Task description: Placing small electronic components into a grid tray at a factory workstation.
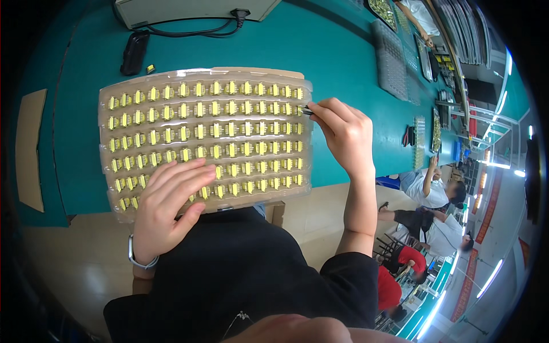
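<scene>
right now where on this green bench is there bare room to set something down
Bare green bench lies behind the clear tray of yellow parts, up to the grey box and its black cable. A strip lies between the tray and the cardboard piece. Crowded: the tray, with left hand and right hand on it, and the far-right stacked trays.

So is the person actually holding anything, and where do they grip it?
The right hand pinches a small dark tool by its rear end at the tray's right edge. The left hand lies flat on the tray, gripping nothing.
</scene>
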Available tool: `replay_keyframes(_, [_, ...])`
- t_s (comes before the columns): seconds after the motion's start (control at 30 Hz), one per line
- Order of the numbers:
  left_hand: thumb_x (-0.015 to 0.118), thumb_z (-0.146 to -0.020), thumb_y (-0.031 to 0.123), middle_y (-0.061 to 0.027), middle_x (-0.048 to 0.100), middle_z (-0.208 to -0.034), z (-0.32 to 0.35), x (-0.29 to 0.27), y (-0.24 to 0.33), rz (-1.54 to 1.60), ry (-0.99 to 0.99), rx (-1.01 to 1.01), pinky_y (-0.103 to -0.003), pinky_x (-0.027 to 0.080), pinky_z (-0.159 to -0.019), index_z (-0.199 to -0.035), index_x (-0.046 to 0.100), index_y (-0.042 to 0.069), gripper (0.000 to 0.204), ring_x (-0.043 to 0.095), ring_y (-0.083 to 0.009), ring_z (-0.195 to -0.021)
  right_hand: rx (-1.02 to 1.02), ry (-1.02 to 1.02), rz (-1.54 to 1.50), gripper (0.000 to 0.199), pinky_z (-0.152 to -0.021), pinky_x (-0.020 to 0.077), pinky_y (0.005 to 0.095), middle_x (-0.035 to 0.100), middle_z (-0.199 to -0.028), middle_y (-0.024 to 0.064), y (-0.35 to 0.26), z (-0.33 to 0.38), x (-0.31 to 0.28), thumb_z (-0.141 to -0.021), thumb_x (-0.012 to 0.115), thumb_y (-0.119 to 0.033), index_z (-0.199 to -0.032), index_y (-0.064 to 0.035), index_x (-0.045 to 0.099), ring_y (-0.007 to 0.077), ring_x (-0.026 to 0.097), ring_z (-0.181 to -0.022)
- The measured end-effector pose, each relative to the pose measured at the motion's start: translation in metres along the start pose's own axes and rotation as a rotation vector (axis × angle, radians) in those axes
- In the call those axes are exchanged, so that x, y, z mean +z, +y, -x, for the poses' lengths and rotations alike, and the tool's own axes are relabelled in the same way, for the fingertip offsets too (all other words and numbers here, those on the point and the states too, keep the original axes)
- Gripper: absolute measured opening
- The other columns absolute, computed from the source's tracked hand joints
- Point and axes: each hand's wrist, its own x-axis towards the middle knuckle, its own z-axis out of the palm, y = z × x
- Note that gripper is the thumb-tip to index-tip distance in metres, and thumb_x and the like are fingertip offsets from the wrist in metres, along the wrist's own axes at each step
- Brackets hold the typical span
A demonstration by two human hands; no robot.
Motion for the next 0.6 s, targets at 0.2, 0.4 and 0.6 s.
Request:
replay_keyframes(0.2, [0.067,-0.093,0.019,-0.0125,0.074,-0.13,0.0017,0.0006,-0.0016,0.023,0.001,-0.011,-0.051,0.042,-0.112,-0.128,0.07,0.002,0.039,0.064,-0.0349,-0.13,-0.015,-0.032,-0.037,0.022,-0.063,0.0549,0.0345,0.07,-0.09,0.0045,0.0018,-0.003,0.0069,-0.077,0.082,-0.004,-0.098,-0.0045,0.076,0.0227,0.07,-0.074])
replay_keyframes(0.4, [0.067,-0.093,0.019,-0.0125,0.074,-0.13,0.0015,-0.0001,-0.0018,0.026,0.0,-0.007,-0.051,0.043,-0.111,-0.127,0.07,0.002,0.039,0.064,-0.035,-0.13,-0.032,-0.055,-0.013,0.022,-0.063,0.0546,0.0345,0.07,-0.09,0.0041,0.003,-0.0036,0.0097,-0.077,0.082,-0.005,-0.098,-0.0049,0.076,0.0221,0.07,-0.074])
replay_keyframes(0.6, [0.067,-0.093,0.02,-0.0126,0.074,-0.13,0.0015,0.0003,-0.0026,0.03,0.004,-0.002,-0.051,0.043,-0.111,-0.127,0.07,0.002,0.039,0.064,-0.0349,-0.13,-0.018,-0.04,-0.026,0.022,-0.063,0.055,0.0344,0.07,-0.089,0.0043,0.0012,-0.0034,0.0066,-0.077,0.082,-0.004,-0.098,-0.0048,0.076,0.0224,0.07,-0.074])
